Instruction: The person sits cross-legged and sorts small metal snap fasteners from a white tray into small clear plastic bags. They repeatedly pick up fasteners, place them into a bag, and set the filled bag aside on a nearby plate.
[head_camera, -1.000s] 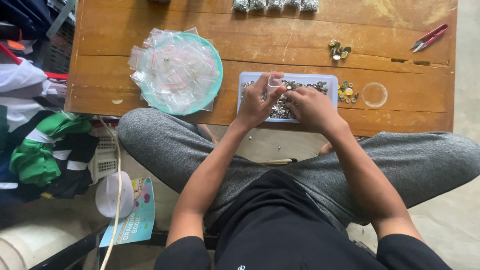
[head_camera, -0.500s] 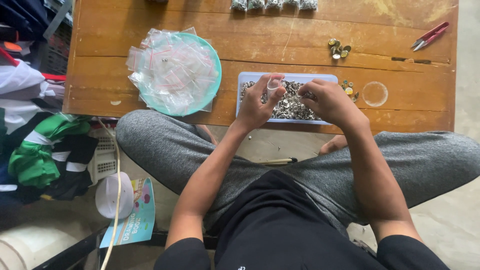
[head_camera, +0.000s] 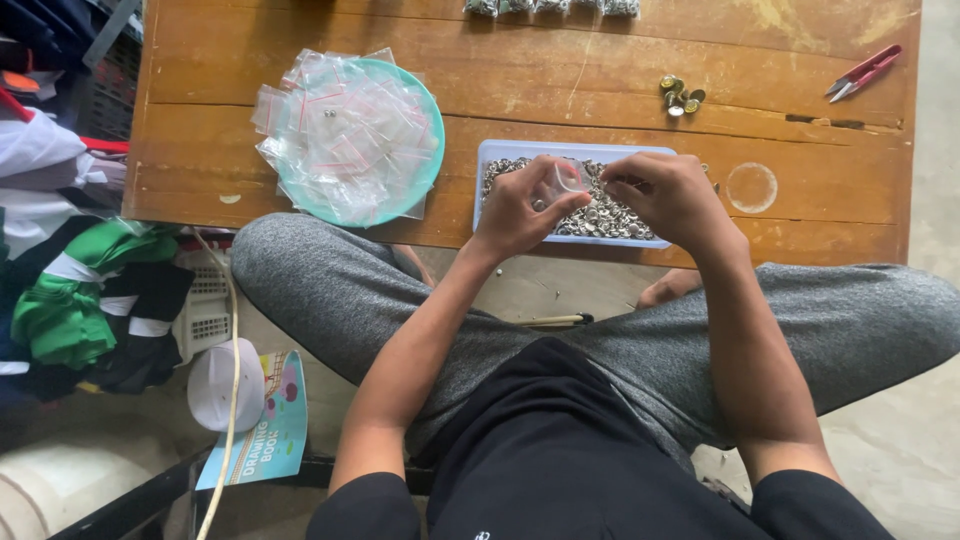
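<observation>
A pale blue rectangular tray (head_camera: 490, 150) full of small silver metal pieces sits near the front edge of a low wooden table (head_camera: 560, 70). Both my hands hover over it. My left hand (head_camera: 525, 208) pinches a small clear plastic bag (head_camera: 568, 177) by its edge. My right hand (head_camera: 668, 195) is closed at the bag's mouth, fingertips together as if holding a small piece, which I cannot make out.
A teal plate (head_camera: 425, 150) piled with several clear zip bags lies left of the tray. A few gold-coloured pieces (head_camera: 678, 95), red snips (head_camera: 862, 72) and a clear round lid (head_camera: 751, 186) lie to the right. Folded clothes (head_camera: 60, 300) are stacked on the floor at left.
My right hand lifted off the tray's right part and came in to the bag's mouth. My left hand has tilted the bag slightly; the camera view shifted a little.
</observation>
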